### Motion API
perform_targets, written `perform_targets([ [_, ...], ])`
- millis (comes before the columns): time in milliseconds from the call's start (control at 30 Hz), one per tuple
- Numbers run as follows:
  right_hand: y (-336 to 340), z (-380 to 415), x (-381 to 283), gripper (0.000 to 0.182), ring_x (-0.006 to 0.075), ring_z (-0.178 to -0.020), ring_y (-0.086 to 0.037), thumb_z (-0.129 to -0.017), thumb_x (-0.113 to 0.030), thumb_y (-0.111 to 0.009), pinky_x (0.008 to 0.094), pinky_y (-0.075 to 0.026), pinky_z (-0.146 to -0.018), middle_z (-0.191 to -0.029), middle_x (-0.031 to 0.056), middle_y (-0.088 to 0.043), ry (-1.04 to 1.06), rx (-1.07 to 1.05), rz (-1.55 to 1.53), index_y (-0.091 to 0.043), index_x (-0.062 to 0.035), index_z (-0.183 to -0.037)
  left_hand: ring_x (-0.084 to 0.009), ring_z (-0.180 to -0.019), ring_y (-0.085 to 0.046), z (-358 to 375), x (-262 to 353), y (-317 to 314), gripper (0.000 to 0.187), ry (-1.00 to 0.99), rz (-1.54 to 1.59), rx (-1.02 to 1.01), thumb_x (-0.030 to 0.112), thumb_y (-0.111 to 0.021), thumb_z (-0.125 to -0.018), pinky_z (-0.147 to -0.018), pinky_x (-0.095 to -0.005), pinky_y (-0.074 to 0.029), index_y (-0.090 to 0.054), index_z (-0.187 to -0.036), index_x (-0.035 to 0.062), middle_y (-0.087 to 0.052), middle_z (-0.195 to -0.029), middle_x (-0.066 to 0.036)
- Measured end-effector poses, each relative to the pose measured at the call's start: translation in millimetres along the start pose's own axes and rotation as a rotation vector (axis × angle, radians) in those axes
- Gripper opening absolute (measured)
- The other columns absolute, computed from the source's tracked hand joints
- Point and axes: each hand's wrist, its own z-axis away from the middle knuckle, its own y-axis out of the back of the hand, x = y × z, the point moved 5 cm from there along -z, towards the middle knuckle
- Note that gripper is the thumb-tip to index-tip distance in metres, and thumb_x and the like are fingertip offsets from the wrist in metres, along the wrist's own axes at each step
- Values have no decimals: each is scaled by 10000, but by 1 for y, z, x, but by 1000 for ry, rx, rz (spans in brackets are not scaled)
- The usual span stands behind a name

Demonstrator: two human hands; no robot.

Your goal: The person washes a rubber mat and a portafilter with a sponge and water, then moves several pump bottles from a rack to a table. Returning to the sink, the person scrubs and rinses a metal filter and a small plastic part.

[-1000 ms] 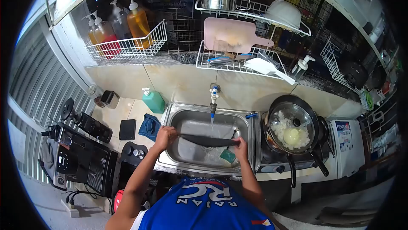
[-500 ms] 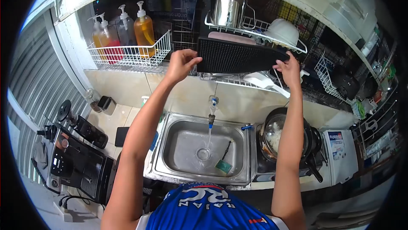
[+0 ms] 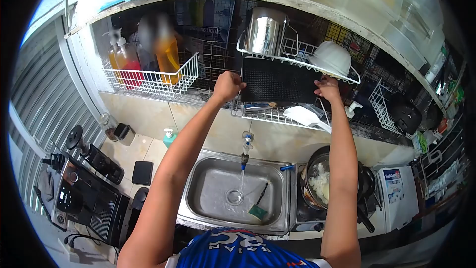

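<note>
A black studded mat stands upright on its long side, between the upper and lower tiers of the white wire dish rack. My left hand is closed on its left edge, and my right hand pinches its right edge. Just above the mat, a shiny metal pot and a white bowl sit on the upper tier. Below it, a white plastic utensil lies on the lower tier.
Water runs from the faucet into the steel sink, where a green sponge lies. Pump bottles stand in a wire basket at left. A pan holding rice is on the stove; an espresso machine stands at lower left.
Both hands have moved the mat back into the rack, under the upper tier. The pink item behind it is now out of sight. My view has tilted upward slightly.
</note>
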Motion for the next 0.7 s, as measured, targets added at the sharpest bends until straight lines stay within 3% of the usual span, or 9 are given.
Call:
perform_targets([
  [100, -9, -9, 3, 281, 168, -546, -655, -813, -153, -665, 260, -487, -450, -745, 135, -640, 141, 96, 184, -542, 37, -979, -257, -668, -647, 0, -14, -5, 243, 76, 18, 39, 180, -785, -659, -640, -352, -490, -678, -764, -10, -650, -693, -147],
  [267, -15, 12, -1, 410, 139, -511, -595, -728, -120, -748, 278, -507, -482, -688, 92, -603, 148, 193, 72, -539, 19, -1052, -233, -676, -641, 3, -39, -18, 320, 111, 116, 9, 226, -825, -621, -639, -337, -488, -672, -795, 5, -661, -733, -122],
  [300, -18, 12, 4, 488, 143, -595, -608, -716, -131, -770, 261, -519, -464, -867, 113, -599, 177, 216, 79, -517, 4, -1111, -236, -672, -636, 7, -42, -19, 330, 110, 130, 14, 239, -833, -612, -636, -342, -487, -665, -776, 7, -655, -723, -120],
  [367, -25, 23, -1, 565, 149, -612, -606, -684, -153, -798, 256, -484, -432, -881, 109, -595, 178, 196, 84, -506, -11, -1147, -190, -732, -655, 18, -30, -11, 348, 139, 139, 32, 178, -822, -614, -688, -311, -504, -690, -902, 32, -680, -776, -99],
  [400, -28, 36, -13, 605, 205, -673, -646, -679, -182, -791, 331, -525, -622, -861, 149, -621, 187, 193, 161, -493, 13, -1169, -230, -766, -647, 26, -17, -1, 399, 144, -3, 97, 205, -834, -592, -711, -326, -502, -688, -920, 30, -666, -849, -113],
  [433, -35, 42, -15, 605, 205, -673, -646, -679, -182, -791, 331, -525, -622, -861, 149, -621, 200, 168, 156, -493, 13, -1169, -262, -775, -630, 32, -14, 0, 462, 41, -157, 228, 217, -833, -591, -723, -341, -498, -672, -982, 33, -641, -908, -118],
  [500, -35, 64, -34, 580, 230, -819, -645, -672, -207, -786, 360, -497, -756, -848, 143, -626, 512, 468, 502, -512, -7, -1142, -264, -755, -618, 38, -19, -3, 508, 33, -107, 256, 225, -827, -605, -705, -334, -495, -647, -1043, 40, -623, -912, -110],
  [600, -43, 109, -66, 455, 241, -870, -623, -698, -186, -752, 352, -472, -797, -819, 122, -625, 513, 661, 462, -552, -19, -1071, -199, -752, -617, 60, -3, 24, 430, 44, 232, 118, 234, -785, -677, -678, -299, -482, -639, -1011, 7, -636, -865, -100],
  [700, -73, 158, -115, 295, 258, -807, -618, -711, -140, -731, 335, -475, -755, -800, 105, -624, 581, 366, 84, -598, -17, -944, -169, -760, -621, 84, 3, 92, 332, -225, 26, 201, 220, -744, -731, -678, -291, -480, -647, -950, -10, -648, -839, -99],
])
